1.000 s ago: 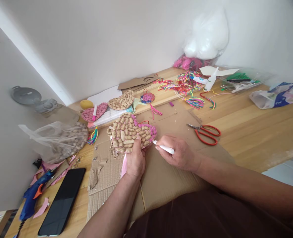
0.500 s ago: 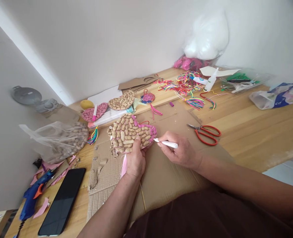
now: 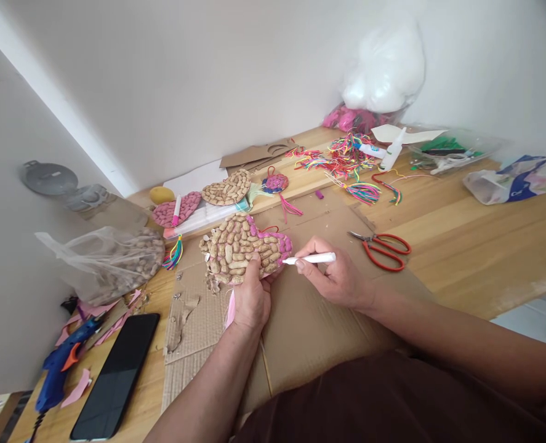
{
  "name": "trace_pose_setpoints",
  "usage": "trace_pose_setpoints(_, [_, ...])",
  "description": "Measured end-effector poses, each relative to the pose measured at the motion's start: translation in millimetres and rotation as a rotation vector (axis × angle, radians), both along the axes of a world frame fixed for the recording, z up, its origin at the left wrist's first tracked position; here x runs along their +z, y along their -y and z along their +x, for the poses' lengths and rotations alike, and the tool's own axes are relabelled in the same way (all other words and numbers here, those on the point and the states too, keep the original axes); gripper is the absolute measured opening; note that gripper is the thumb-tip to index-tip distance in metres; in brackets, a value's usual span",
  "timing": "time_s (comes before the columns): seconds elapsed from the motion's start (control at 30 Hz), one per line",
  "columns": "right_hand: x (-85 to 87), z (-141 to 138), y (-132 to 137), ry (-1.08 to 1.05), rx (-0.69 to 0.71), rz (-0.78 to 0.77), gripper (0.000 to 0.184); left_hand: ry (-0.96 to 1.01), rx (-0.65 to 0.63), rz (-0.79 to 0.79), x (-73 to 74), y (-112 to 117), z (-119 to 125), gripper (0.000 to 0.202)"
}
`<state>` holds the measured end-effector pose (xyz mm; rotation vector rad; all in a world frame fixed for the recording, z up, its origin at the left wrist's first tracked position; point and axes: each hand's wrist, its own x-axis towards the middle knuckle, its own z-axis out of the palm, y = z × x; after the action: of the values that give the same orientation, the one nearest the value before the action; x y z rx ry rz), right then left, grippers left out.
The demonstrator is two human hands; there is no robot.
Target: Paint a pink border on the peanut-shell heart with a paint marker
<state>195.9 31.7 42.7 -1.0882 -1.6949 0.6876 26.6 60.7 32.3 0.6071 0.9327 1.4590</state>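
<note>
My left hand (image 3: 253, 298) grips the lower edge of a heart-shaped piece covered in peanut shells (image 3: 236, 251), thumb on top and the fingers hidden beneath. Purple-pink colour covers the shells along its upper right edge; the others are plain tan. A red loop shows at its top, and a pink tassel (image 3: 231, 309) hangs below. In my right hand (image 3: 332, 274) a white marker (image 3: 312, 258) is pinched, its tip at the right edge of the piece beside the coloured shells. Whether the tip touches is too small to tell. Under both hands lies a cardboard sheet (image 3: 314, 326).
Red-handled scissors (image 3: 386, 251) lie right of the cardboard. At left are a phone (image 3: 116, 375), a blue glue gun (image 3: 60, 369) and a bag of peanuts (image 3: 125, 258). Behind stand other peanut-shell pieces (image 3: 226, 187), coloured threads (image 3: 346, 154) and a glue bottle (image 3: 393, 151).
The marker has turned flatter and its tip has moved slightly left, to the edge of the peanut-shell piece. My left hand and the piece have hardly moved.
</note>
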Motion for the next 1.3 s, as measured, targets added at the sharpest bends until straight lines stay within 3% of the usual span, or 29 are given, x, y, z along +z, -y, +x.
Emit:
trace_pose_setpoints(0.17, [0.1,1,-1,0.004,-0.047,-0.019,0.013,0.01,-0.007,-0.014,-0.6,-1,-1,0.056])
trace_pose_setpoints(0.4, [-0.5,0,-1,0.086,-0.015,0.171,0.004,0.027,-0.029,-0.06,-0.8,-2,-3,0.05])
trace_pose_setpoints(0.63, [-8.8,-2,-3,0.258,-0.072,0.39,0.009,0.07,-0.012,-0.12,-0.2,-2,-4,0.041])
trace_pose_setpoints(0.73, [-5.1,-1,-2,0.197,-0.11,0.362,0.008,0.084,-0.008,-0.132,1.0,-3,-4,0.039])
trace_pose_setpoints(0.87, [1.7,-1,2,0.108,-0.015,0.235,0.004,0.104,-0.016,-0.123,1.6,-3,-4,0.037])
trace_pose_setpoints(1.0, [1.7,-3,3,0.098,-0.005,0.161,0.005,0.109,-0.022,-0.135,0.3,-3,-5,0.038])
trace_pose_setpoints(1.3, [-3.7,1,-1,0.172,-0.079,0.304,0.006,0.105,0.01,-0.135,-0.4,-5,-5,0.039])
